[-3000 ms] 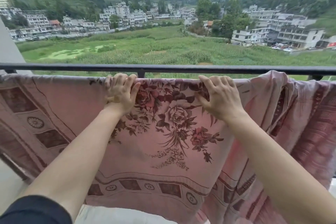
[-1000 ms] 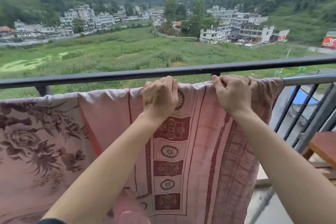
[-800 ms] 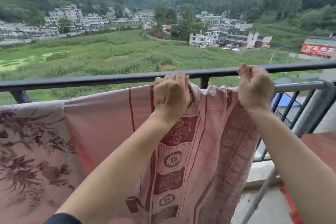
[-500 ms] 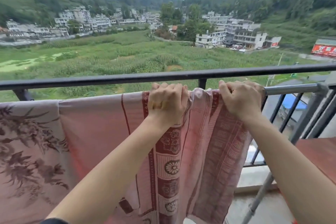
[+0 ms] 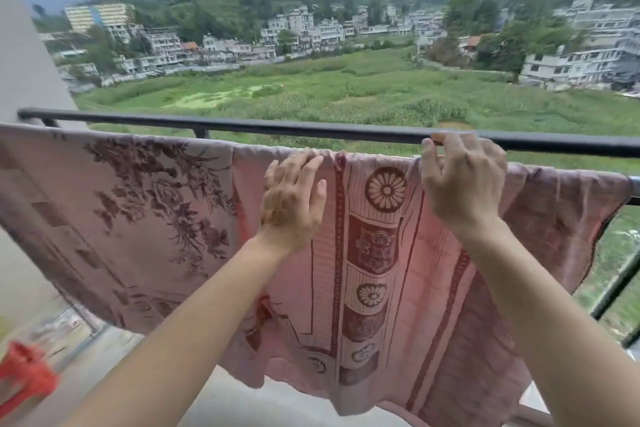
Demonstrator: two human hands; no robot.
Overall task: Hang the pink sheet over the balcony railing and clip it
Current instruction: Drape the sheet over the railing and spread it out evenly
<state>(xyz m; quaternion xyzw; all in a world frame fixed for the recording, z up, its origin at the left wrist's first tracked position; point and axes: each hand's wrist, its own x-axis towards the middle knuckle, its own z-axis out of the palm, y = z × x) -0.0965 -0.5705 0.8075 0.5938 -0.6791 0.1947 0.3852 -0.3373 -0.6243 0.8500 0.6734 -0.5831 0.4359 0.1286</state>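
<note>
The pink sheet [image 5: 374, 253], printed with dark red flowers and medallion bands, hangs over a lower rail just beneath the black balcony railing [image 5: 277, 129]. It spreads from the left wall almost to the rail's right end. My left hand [image 5: 294, 198] lies flat against the sheet just under its top fold, fingers extended and apart. My right hand [image 5: 464, 180] is further right, its fingers curled over the sheet's top edge, touching the black railing. No clip is visible.
A grey wall [image 5: 20, 62] closes the balcony on the left. A blurred red plastic object [image 5: 24, 378] sits on the floor at the lower left. Black balusters [image 5: 620, 288] and the bare silver rail end [image 5: 634, 182] show on the right.
The view has swung left, and the sheet's right part now lies spread wider along the rail. My left hand has loosened from a fist to a flat palm.
</note>
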